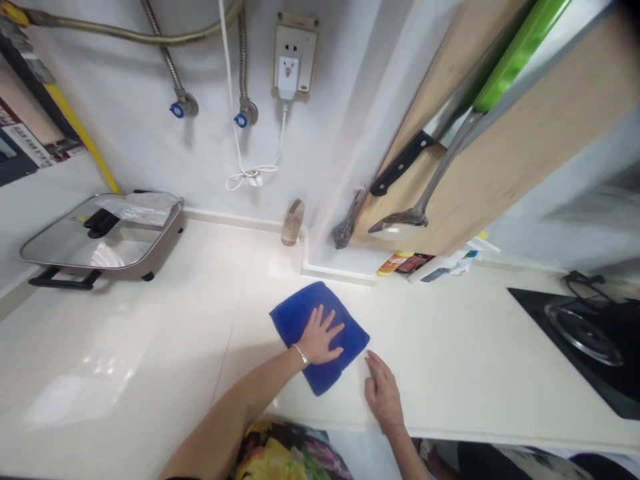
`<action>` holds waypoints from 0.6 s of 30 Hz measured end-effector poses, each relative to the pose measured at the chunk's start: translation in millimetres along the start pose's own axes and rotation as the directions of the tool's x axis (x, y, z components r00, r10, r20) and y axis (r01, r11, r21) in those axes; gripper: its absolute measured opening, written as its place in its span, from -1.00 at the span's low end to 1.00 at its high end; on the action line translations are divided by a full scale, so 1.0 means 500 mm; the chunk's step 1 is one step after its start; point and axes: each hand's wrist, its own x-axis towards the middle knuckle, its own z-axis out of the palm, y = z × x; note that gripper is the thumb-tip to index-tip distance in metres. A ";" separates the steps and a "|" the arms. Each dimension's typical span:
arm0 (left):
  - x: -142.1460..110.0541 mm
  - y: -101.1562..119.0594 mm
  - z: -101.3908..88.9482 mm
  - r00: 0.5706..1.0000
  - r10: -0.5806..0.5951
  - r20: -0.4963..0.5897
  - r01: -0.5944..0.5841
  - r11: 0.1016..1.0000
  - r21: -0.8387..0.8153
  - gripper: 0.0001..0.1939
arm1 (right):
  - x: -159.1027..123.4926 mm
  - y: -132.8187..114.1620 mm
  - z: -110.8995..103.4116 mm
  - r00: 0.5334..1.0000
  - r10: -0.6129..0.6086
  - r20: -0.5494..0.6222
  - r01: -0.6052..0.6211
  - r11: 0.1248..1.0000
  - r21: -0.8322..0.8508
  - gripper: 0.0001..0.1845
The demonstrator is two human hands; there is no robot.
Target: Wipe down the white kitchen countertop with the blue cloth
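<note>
My left hand [319,340] is open, palm down and fingers spread on the square blue cloth [295,313], which lies flat on the glossy white countertop [440,360]. Even pressure through palm and fingers should stop it bunching. My right hand [384,397] holds nothing I can see, fingers loosely bent beside the cloth's right corner; whether a fingertip touches it, I can't quite tell. The jutting white wall base [340,275] limits me behind, the counter's front edge nearer me. Sideways I have more room, between the lidded rectangular pan [161,245] and black glass cooktop [543,312].
</note>
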 end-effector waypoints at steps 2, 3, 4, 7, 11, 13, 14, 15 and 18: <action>-0.004 -0.023 -0.008 1.000 0.019 -0.012 -0.019 1.000 -0.022 -0.29 | -0.003 0.003 0.001 1.000 0.000 0.005 0.000 1.000 0.005 -0.49; -0.013 -0.038 -0.013 0.999 0.022 -0.033 -0.023 0.999 -0.030 -0.31 | -0.005 0.006 0.002 1.000 -0.001 0.005 0.001 1.000 0.007 -0.49; -0.026 -0.054 -0.020 0.998 0.016 -0.062 -0.018 0.999 -0.034 -0.33 | -0.007 0.008 0.003 1.000 -0.003 0.004 0.003 1.000 0.010 -0.50; -0.081 -0.115 -0.053 0.987 -0.043 -0.153 0.042 0.999 -0.014 -0.36 | -0.011 0.012 0.006 1.000 0.001 0.015 -0.001 1.000 0.011 -0.51; -0.143 -0.217 -0.122 0.955 -0.187 -0.230 0.208 0.976 0.069 -0.40 | -0.018 0.021 0.011 0.999 0.022 0.042 -0.022 1.000 -0.004 -0.53; -0.154 -0.264 -0.154 0.924 -0.268 -0.274 0.306 0.946 0.104 -0.42 | -0.020 0.030 0.014 0.999 0.005 0.034 -0.004 1.000 -0.029 -0.52; -0.153 -0.284 -0.166 0.905 -0.306 -0.296 0.352 0.929 0.116 -0.43 | -0.020 0.036 0.015 0.999 -0.014 0.029 0.015 0.999 -0.044 -0.52; -0.148 -0.302 -0.176 0.886 -0.340 -0.315 0.393 0.911 0.123 -0.43 | -0.020 0.041 0.016 0.999 -0.035 0.028 0.036 0.998 -0.057 -0.51; -0.115 -0.343 -0.187 0.829 -0.425 -0.363 0.490 0.865 0.107 -0.41 | -0.016 0.053 0.015 0.997 -0.064 0.031 0.066 0.996 -0.062 -0.49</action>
